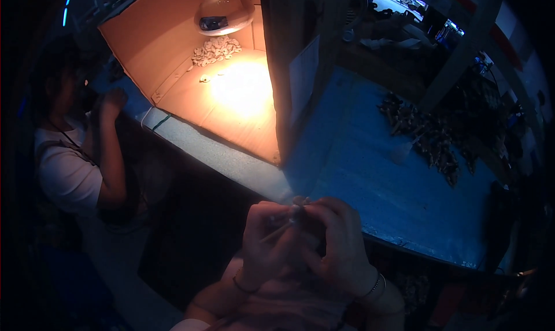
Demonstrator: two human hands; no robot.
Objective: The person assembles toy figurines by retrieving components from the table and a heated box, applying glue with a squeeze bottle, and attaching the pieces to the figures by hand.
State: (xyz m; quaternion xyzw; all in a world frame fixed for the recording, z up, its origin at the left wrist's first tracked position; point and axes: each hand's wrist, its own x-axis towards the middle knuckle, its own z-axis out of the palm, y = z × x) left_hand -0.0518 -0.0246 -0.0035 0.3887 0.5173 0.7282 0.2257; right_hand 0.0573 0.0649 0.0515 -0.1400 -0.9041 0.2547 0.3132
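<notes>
My left hand [267, 238] and my right hand [342, 241] meet in front of me, at the near edge of the table. Their fingers are bent and pinched together on a small piece [300, 201] at the fingertips. The piece is too small and dim to name. A thin, pale stick-like thing [276, 233] lies across the fingers of my left hand; what it is does not show. Beyond my hands, a lit bulb [224, 12] hangs inside an open cardboard box [136, 47]. Small pale pieces [217, 50] are heaped on the box's floor under it.
The blue tabletop [370, 157] stretches to the right of the box, with a pile of small dark and pale pieces [422, 128] on it. A sheet of paper [304, 76] hangs on the box's outer side. Another person [75, 169] is at the left, one arm raised.
</notes>
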